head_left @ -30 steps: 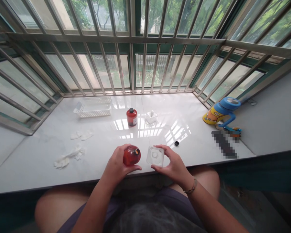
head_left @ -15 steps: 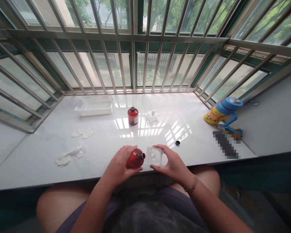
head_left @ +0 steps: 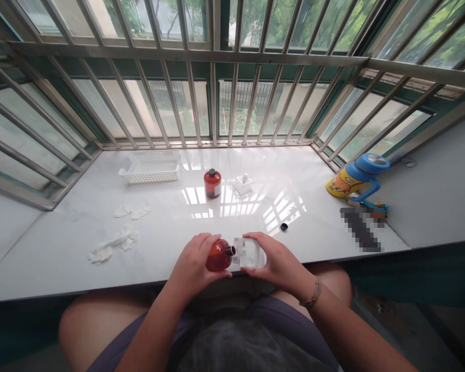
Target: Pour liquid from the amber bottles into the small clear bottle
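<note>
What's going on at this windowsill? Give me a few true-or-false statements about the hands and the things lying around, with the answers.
1. The left hand holds a red bottle tipped sideways, its mouth toward the clear container held in the right hand. True.
2. The second red bottle, standing farther back, has no cap. False: it wears a black cap.
3. The white basket sits at the back left, near the window bars. True.
4. The small black cap lies inside the basket. False: it lies on the bare counter, to the right of the hands.
</note>
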`<state>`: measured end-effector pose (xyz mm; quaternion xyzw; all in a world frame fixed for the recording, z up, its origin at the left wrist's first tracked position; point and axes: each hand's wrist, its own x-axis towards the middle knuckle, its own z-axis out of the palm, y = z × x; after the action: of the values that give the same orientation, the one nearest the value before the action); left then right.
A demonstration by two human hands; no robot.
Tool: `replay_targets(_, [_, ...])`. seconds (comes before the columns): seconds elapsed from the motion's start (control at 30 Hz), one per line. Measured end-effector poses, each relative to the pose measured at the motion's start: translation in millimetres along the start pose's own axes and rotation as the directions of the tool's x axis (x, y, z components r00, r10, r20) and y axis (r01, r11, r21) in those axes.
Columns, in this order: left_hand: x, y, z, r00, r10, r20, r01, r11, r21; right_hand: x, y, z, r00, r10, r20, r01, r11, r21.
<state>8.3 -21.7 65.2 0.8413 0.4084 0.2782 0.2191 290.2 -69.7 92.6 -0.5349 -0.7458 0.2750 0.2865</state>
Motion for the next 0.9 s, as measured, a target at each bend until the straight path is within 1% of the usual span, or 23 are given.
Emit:
replay_targets(0.13, [0, 1, 0.3, 1.000, 0.001, 0.008, -0.001, 1.000, -0.002, 2, 0, -4, 0.999, -0.006, 0.034, 0.008, 1.000, -0.031])
replay_targets(0.3, [0, 1, 2.8, 1.000, -0.003, 0.029, 0.004, 1.000, -0.018, 4, -1, -9, 0.996, -0.040, 0.078, 0.046, 0.995, -0.083])
replay_targets(0.57, [1, 4, 6.2, 0.999, -0.011, 0.049, 0.016, 0.995, -0.096, 8, -16, -22, 0.987, -0.005, 0.159, 0.031, 0.986, -0.166])
replay_targets(0.77, [1, 3, 13.1, 0.997, -0.027, 0.079, 0.041, 0.981, -0.191, 10, -23, -29, 0.984, 0.005, 0.177, 0.036, 0.974, -0.225])
replay_targets(0.9, [0, 4, 17.6, 0.994, -0.038, 0.100, 0.061, 0.968, -0.243, 12, -26, -33, 0.978, 0.016, 0.210, 0.043, 0.961, -0.274])
